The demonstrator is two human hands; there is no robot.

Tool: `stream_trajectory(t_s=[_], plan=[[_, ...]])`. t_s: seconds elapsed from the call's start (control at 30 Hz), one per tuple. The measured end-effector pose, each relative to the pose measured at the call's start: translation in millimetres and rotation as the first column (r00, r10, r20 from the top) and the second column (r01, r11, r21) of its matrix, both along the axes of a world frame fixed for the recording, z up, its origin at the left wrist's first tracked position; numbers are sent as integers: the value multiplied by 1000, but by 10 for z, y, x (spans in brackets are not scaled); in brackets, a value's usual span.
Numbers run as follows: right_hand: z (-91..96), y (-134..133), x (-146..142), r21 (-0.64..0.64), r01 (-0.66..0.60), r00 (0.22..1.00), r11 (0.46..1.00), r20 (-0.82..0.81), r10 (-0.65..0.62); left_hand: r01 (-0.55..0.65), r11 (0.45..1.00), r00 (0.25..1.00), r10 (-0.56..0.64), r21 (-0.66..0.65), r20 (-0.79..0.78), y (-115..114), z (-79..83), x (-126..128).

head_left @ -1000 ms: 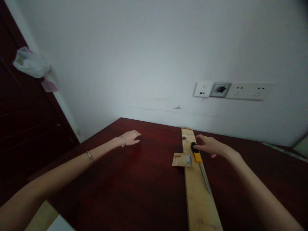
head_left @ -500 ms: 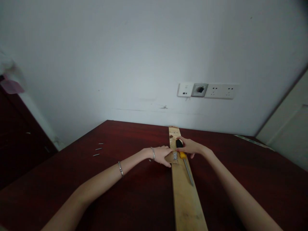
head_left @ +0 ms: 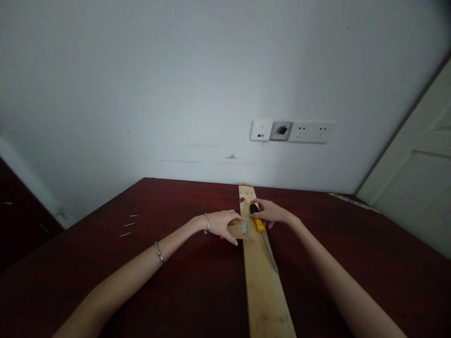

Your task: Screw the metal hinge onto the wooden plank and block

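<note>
A long pale wooden board lies on the dark red table, running away from me to the wall. A short wooden piece meets its left edge, and a small metal hinge sits where the two come together. My left hand grips the short piece between thumb and fingers. Over the board, my right hand has its thumb and fingers around the black end of a screwdriver with a yellow-and-black handle. The screwdriver's shaft points back toward me along the board.
Several small metal screws, among them one screw, lie apart on the left of the table. Behind the table rises a white wall with a row of sockets. A pale door stands at the right.
The view has turned a little to the right. My left hand has drawn slightly left off the board, so more of the short wooden piece shows. My right hand stays at the screwdriver.
</note>
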State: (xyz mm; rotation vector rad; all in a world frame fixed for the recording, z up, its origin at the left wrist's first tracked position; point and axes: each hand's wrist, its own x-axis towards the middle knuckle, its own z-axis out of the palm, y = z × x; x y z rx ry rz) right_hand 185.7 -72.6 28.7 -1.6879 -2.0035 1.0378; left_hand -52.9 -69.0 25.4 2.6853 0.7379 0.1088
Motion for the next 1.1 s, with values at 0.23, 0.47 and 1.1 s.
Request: stream_trajectory(t_s=[0.23,0.47,1.1], plan=[[156,-43,45,101,49,997,994,-68,-42,-105,978,993,115,182,-42,-72,290,-144],[650,-225,169,577,229,963,784,-254,-94,-106,934,979,158,341,-127,-74,392,-195],[994,-748,-294,817,335,856,470,-473,211,-73,971,992,95,226,-88,-145,354,-124]])
